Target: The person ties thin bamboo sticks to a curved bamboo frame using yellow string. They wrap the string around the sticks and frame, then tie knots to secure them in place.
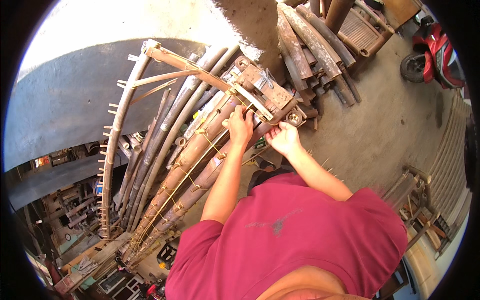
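Two long brown bamboo poles (212,170) lie side by side, slanting from lower left to upper middle, with small wooden pegs along them. A thin yellow cord (187,175) runs back and forth between the pegs. At the upper end of the poles sits a light wooden crosspiece (253,102). My left hand (241,128) is closed just below that crosspiece, fingertips pinched against the pole; what they hold is hidden. Near the right end of the crosspiece, my right hand (284,139) has its fingers bent together beside the cord, with whatever they pinch too small to name.
A curved bamboo arm with pegs (116,115) rises at the left. Behind the crosspiece is a wooden block (270,91) on bamboo. Several bamboo poles (312,40) are stacked beyond, with a red motorbike (437,60) at far right. A bamboo stand (417,210) is at right.
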A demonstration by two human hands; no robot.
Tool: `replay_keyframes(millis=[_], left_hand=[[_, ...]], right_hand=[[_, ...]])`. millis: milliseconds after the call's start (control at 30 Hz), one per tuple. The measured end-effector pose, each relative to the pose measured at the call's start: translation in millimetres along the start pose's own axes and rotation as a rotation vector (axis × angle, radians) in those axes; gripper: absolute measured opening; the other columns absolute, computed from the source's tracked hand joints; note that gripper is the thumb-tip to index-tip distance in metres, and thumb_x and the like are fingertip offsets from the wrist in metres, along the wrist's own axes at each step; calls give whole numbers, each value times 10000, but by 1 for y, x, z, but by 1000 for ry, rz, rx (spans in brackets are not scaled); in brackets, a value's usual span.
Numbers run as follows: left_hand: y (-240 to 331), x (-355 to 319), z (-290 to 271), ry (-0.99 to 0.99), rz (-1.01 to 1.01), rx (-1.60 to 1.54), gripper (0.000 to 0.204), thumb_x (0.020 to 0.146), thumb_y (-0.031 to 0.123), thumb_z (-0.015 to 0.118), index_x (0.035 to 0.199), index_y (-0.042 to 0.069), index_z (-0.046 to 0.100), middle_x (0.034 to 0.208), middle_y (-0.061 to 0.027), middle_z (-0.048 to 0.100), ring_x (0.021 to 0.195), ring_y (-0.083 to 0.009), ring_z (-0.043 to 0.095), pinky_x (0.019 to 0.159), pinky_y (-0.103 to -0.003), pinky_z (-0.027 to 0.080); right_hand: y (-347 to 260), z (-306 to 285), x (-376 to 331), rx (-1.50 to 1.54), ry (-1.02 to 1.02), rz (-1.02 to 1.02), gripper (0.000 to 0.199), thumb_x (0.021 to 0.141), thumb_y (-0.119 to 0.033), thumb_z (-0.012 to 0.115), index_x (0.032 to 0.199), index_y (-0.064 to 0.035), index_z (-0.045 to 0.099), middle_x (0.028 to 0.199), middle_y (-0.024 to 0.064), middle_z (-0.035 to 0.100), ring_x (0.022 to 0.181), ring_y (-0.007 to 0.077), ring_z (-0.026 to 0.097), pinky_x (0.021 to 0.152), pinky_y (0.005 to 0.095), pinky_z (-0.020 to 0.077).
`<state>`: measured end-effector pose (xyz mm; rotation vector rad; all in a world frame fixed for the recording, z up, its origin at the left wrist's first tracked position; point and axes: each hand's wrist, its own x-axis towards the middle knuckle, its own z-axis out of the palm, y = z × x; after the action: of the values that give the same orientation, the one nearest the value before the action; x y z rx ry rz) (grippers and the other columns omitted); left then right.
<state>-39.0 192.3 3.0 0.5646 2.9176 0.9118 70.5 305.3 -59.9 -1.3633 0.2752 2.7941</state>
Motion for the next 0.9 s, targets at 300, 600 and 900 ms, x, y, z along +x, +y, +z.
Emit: replay_keyframes(millis=[300, 600, 900], left_hand=[[-30, -10, 23, 7, 98, 50, 195, 914, 238, 609, 996, 61, 596, 1012, -172, 640, 833, -364, 593, 798, -453, 397], [2, -1, -7, -40, -28, -207, 278, 985, 211, 508, 1089, 5, 664, 971, -256, 683, 931, -384, 661, 844, -441, 462], [-5, 24, -5, 68, 0, -470, 172, 966, 172, 576, 895, 53, 679, 808, -49, 694, 713, -153, 599, 613, -362, 419]], right_hand=[[76, 136, -69, -1148, -623, -588, 283, 975, -294, 448, 911, -88, 631, 900, 72, 612, 887, 208, 534, 825, 416, 384], [32, 238, 52, -2024, -1153, -524, 300, 885, -290, 587, 717, -44, 625, 550, 115, 562, 537, 289, 556, 584, 393, 475], [-21, 39, -57, -2185, -1077, -869, 373, 896, -263, 548, 605, -33, 587, 621, 185, 591, 677, 400, 587, 716, 468, 475]])
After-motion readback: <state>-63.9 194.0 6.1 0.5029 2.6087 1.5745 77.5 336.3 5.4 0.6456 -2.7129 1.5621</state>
